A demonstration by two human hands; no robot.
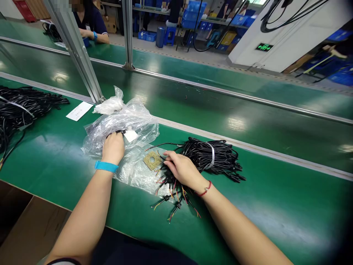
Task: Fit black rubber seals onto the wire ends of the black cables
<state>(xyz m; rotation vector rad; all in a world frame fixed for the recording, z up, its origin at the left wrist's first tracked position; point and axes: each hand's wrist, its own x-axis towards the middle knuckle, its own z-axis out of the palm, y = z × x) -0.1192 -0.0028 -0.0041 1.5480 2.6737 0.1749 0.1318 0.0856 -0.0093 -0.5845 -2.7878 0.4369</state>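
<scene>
My left hand (113, 148), with a blue wristband, reaches into the clear plastic bag (138, 117). Its fingers curl downward beside small black parts (120, 131), and the fingertips are hidden. My right hand (183, 169), wearing a red string bracelet, has thumb and fingers drawn together at the end of a black cable (161, 156). Beneath and beside it lies a bundle of black cables (198, 152), tied with a white band. Their stripped ends show red and yellow wires (176, 191). Left of my right fingertips, a yellowish square pad (152, 160) with a hole rests on flat clear plastic (135, 173).
Another black cable bundle (19, 110) lies at the far left, near a white paper label (79, 111). A smaller white plastic bag (110, 105) sits by the slanted metal post (77, 51). Behind a metal rail runs a green surface (193, 99). Across it sits another person (92, 22).
</scene>
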